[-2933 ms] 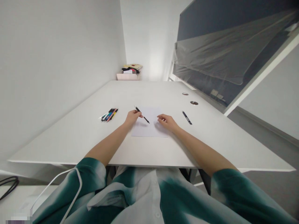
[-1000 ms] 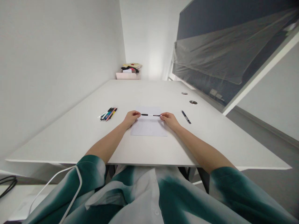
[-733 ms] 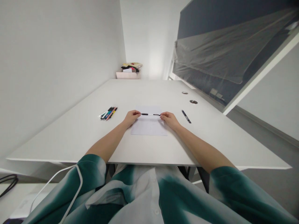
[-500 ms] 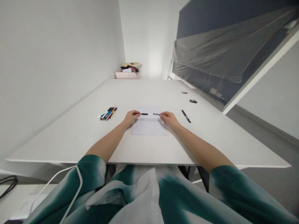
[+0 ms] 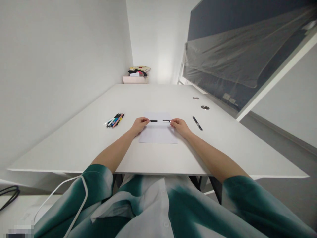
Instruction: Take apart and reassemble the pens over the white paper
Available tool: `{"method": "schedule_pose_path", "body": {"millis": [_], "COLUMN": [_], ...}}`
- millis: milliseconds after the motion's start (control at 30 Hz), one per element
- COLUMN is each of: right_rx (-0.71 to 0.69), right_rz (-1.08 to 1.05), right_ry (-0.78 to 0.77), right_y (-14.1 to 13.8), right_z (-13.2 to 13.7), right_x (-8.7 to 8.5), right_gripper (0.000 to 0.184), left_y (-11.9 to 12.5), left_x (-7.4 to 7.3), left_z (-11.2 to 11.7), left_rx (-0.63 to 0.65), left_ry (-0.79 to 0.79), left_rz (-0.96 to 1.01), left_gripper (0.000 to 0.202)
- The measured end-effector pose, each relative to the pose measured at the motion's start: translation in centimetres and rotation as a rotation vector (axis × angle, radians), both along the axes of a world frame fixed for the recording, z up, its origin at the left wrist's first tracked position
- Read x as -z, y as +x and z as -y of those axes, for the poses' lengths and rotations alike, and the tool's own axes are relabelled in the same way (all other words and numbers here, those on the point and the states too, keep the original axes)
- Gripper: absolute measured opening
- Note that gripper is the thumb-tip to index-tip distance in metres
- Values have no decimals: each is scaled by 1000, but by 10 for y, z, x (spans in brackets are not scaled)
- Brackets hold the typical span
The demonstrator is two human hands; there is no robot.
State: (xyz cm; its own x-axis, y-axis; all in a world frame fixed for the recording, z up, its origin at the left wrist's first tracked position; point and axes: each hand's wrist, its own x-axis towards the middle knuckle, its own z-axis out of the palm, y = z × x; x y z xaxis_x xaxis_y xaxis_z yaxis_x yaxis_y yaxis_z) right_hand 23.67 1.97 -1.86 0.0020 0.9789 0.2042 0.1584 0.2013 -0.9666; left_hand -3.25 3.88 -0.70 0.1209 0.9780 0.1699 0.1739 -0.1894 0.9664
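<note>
A black-and-white pen (image 5: pixel 160 121) is stretched level between my two hands, over a sheet of white paper (image 5: pixel 158 135). My left hand (image 5: pixel 140 125) pinches its black end with the fingertips. At the other end, by the clip, my right hand (image 5: pixel 180 126) grips it between thumb and fingers. Both hands are close to the side edges of the paper. Whether the pen touches the sheet I cannot tell. To the right of my right hand lies a dark pen (image 5: pixel 197 123), slanted on the table.
Several pens and markers (image 5: pixel 114 121) lie bunched on the white table (image 5: pixel 86 138), left of the paper. A box (image 5: pixel 135 80) with cloth-like items stands at the far end. Two round metal grommets (image 5: pixel 205 107) sit at the right. A white cable (image 5: pixel 84 188) loops near my left sleeve.
The pen looks slightly turned about its length, its clip now showing as a thin line along the upper edge. Both hands keep their place and grip.
</note>
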Motion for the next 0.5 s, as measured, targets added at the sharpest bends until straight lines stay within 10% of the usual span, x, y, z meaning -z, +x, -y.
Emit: {"method": "schedule_pose_path", "body": {"millis": [500], "right_rx": [19], "right_rz": [36], "right_ry": [-19], "right_y": [0], "right_z": [1], "right_x": [-1], "right_gripper": [29], "left_y": [0], "left_x": [-2], "left_z": [2], "left_rx": [5], "left_ry": [4], "left_rz": [-8], "left_gripper": [30]}}
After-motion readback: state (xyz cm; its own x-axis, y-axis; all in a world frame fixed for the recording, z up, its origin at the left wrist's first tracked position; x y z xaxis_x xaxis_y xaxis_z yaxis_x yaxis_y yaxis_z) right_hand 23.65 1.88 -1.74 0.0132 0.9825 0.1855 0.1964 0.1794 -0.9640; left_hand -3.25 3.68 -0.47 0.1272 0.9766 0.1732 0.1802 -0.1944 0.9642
